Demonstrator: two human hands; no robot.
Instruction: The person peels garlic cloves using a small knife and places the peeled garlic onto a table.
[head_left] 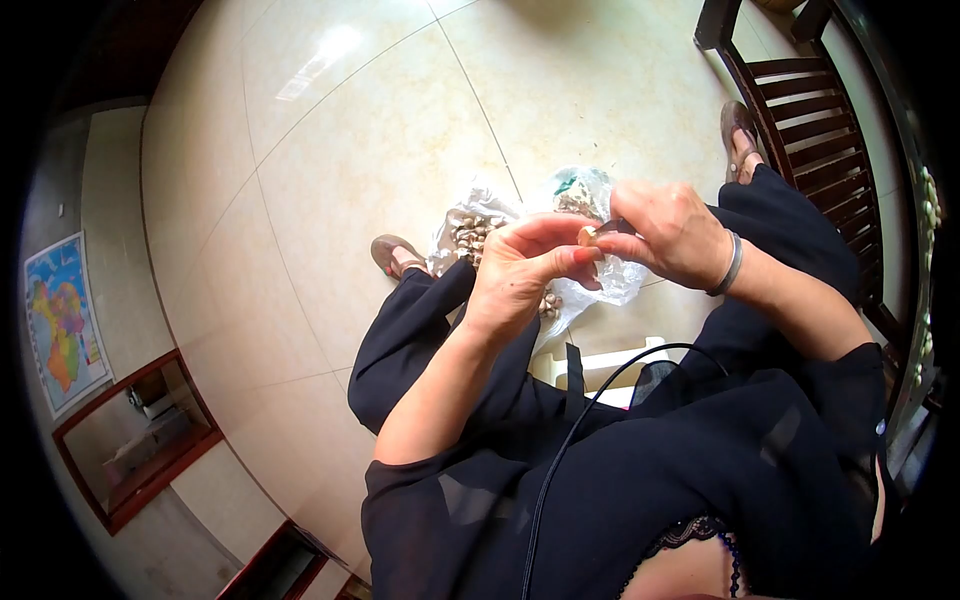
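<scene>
Wall map [65,325] far left, then pale tiled floor [330,200]. White bag [492,195] on floor, small brownish pieces [466,240] inside. Left hand [520,265] pinching one piece [587,236] between thumb and fingers, above bags. Clear bag [600,177] beyond hands. Dark blade [615,227] at piece, exact contact unclear; right hand [672,230] gripping it. For control: firm pinch, left thumb clear of edge, short light strokes, right wrist steady. Slatted seat [815,150] far right.
</scene>
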